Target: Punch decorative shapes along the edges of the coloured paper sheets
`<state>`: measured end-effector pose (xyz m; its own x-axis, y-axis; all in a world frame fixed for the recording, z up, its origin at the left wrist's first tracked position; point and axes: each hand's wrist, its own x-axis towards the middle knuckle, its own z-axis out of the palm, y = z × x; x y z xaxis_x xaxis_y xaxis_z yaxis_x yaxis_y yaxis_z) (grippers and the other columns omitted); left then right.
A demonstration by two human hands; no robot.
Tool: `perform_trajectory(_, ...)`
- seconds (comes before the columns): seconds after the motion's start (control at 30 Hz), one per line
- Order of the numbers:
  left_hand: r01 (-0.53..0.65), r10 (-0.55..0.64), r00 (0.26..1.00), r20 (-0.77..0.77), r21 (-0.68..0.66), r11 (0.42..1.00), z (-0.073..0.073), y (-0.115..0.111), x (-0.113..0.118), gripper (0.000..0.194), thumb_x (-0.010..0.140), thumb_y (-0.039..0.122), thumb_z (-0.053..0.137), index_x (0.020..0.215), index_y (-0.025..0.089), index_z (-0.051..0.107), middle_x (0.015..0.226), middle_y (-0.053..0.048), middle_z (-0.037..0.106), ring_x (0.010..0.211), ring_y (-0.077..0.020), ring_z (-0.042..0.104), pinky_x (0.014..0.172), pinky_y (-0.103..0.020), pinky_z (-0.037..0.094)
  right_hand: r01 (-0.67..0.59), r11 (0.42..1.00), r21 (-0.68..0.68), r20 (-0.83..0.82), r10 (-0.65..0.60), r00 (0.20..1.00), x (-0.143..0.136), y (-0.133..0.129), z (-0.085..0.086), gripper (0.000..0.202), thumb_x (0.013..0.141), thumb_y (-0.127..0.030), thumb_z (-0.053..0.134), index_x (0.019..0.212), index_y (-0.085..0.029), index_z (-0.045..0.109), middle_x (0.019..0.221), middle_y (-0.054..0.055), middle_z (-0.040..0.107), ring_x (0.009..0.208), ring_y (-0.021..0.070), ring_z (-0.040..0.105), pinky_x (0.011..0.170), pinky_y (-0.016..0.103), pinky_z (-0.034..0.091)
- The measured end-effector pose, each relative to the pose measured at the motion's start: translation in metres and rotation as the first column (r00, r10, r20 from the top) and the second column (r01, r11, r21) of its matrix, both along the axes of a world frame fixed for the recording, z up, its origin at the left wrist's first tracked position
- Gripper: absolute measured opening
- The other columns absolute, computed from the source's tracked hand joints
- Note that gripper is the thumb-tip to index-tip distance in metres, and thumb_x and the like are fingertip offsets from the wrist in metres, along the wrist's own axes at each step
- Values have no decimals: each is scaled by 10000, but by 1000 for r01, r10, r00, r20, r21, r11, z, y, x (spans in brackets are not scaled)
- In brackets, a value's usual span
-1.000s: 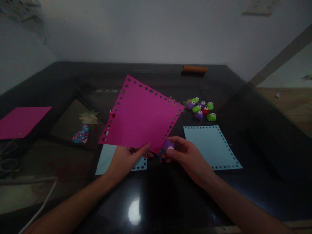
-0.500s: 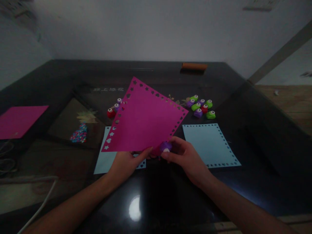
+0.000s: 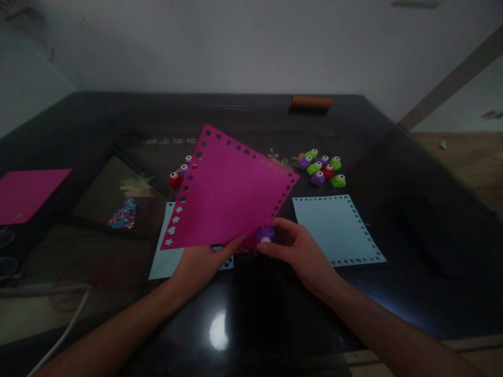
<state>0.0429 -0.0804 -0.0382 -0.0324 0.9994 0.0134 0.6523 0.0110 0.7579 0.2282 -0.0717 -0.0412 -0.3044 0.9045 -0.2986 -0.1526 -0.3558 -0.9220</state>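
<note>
While the left hand (image 3: 202,262) holds pink paper (image 3: 231,193), the right hand (image 3: 298,248) should square its gripped punch (image 3: 264,233) at five o'clock.

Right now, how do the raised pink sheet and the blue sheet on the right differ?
The pink sheet is held up in the left hand; the blue sheet lies flat on the table. The pink sheet is deep magenta, the blue sheet pale. Both are punched along several edges.
</note>
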Motion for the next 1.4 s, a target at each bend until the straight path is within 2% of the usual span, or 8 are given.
perform_trajectory(0.2,121,-98,978,182,-119,985,2,2,2,196,770,375,567,738,232,698,698,-12,743,715,-222,698,722,-310,540,-8,1000,-28,-6,8,1000,0,0,0,342,578,-268,804,890,-225,669,876,4,689,832,177,620,830,351,456)
perform_trajectory(0.4,62,-40,980,194,-111,992,4,2,2,158,731,350,616,757,218,699,760,-35,754,758,-236,701,722,-325,544,-6,1000,-29,4,6,1000,0,0,1,321,588,-268,794,883,-234,672,882,10,690,837,181,618,832,361,452)
perform_trajectory(0.9,120,-60,950,307,-182,976,5,1,4,150,736,317,593,694,236,713,650,-15,741,652,-223,708,668,-308,567,4,999,-52,-42,-6,999,-1,1,1,328,573,-254,799,875,-230,672,910,20,700,860,197,628,867,390,450)
perform_trajectory(1.17,131,-88,965,247,-163,978,4,0,2,158,747,317,584,693,246,715,666,6,744,678,-214,710,715,-305,562,11,998,-58,-42,-13,999,-1,0,2,330,571,-252,803,874,-221,676,895,20,705,852,191,636,866,386,450)
perform_trajectory(1.4,140,-91,974,206,-241,960,6,0,3,219,775,350,540,734,230,718,716,2,754,743,-206,711,768,-306,548,14,998,-62,-49,-17,999,-1,1,0,321,561,-227,806,854,-214,675,877,21,708,821,183,638,856,384,459)
